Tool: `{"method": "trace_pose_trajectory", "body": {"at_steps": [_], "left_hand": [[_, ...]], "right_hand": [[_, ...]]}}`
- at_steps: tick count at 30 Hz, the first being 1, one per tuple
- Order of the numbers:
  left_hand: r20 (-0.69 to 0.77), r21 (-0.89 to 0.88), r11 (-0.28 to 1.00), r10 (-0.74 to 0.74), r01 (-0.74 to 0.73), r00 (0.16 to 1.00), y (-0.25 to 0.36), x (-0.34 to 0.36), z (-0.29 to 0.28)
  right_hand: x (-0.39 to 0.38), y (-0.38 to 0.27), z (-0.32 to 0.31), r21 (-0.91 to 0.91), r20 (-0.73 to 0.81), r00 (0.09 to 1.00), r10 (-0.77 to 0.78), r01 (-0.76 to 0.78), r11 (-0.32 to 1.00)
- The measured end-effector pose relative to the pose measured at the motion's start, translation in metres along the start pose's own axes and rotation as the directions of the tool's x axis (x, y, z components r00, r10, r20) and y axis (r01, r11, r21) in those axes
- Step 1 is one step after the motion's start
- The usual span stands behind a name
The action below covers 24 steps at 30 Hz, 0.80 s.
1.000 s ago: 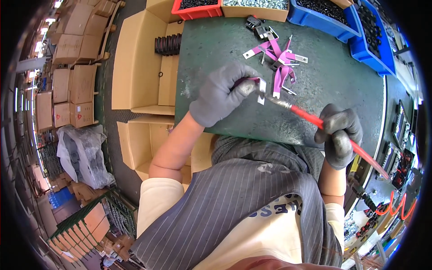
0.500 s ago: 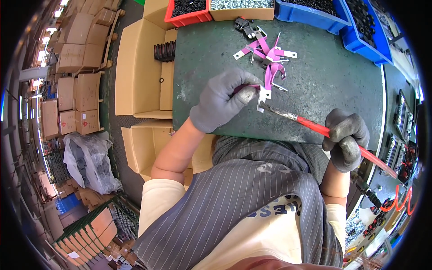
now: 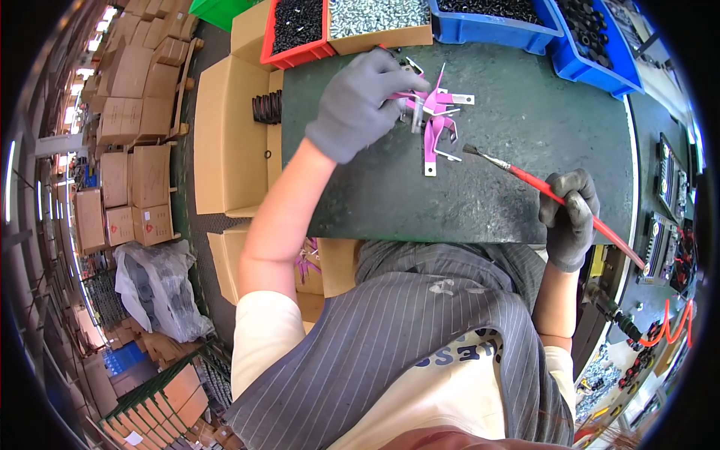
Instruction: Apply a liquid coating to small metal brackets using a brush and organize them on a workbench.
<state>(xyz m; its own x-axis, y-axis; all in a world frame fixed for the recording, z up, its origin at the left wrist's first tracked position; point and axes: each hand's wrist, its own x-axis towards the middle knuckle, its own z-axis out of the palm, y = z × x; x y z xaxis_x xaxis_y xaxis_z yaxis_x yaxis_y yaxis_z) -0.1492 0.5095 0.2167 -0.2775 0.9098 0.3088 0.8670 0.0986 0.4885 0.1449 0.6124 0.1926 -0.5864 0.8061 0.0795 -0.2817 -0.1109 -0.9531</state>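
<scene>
My left hand (image 3: 358, 105), in a grey glove, is at the left side of a small pile of pink strips (image 3: 433, 127) with holed metal ends. Its thumb and fingers are closed on one pink strip (image 3: 406, 95), which overlaps the others. My right hand (image 3: 571, 217), also gloved, holds a brush (image 3: 534, 182) by its red handle. The brush's dark bristles point left over the dark green tabletop (image 3: 517, 105), apart from the pile.
Along the far edge stand a red bin (image 3: 298, 56) of black parts, a carton (image 3: 382, 37) of silver fasteners and two blue bins (image 3: 487, 31). Open cardboard boxes (image 3: 214, 135) stand left of the table; a lower one holds pink strips (image 3: 307, 261).
My left hand has moved away from the brush, up and left to the pile. The brush no longer touches a metal end, and my right hand has shifted slightly.
</scene>
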Motion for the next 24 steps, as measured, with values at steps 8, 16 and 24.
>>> {"method": "trace_pose_trajectory", "body": {"at_steps": [8, 16, 24], "left_hand": [[0.472, 0.094, 0.871, 0.388, -0.483, 0.791, -0.015, 0.056, 0.016], [0.014, -0.594, 0.79, -0.181, 0.154, 0.983, -0.022, 0.002, -0.004], [0.126, -0.976, 0.082, -0.537, 0.2, 0.834, -0.034, -0.057, 0.007]], "right_hand": [[0.005, 0.002, -0.016, 0.083, -0.025, 1.0, -0.005, 0.007, 0.996], [0.064, -0.013, -0.006, 0.14, 0.121, 0.984, -0.128, 0.11, 0.984], [0.223, -0.059, 0.113, -0.178, 0.34, 0.906, -0.251, 0.325, 0.929]]}}
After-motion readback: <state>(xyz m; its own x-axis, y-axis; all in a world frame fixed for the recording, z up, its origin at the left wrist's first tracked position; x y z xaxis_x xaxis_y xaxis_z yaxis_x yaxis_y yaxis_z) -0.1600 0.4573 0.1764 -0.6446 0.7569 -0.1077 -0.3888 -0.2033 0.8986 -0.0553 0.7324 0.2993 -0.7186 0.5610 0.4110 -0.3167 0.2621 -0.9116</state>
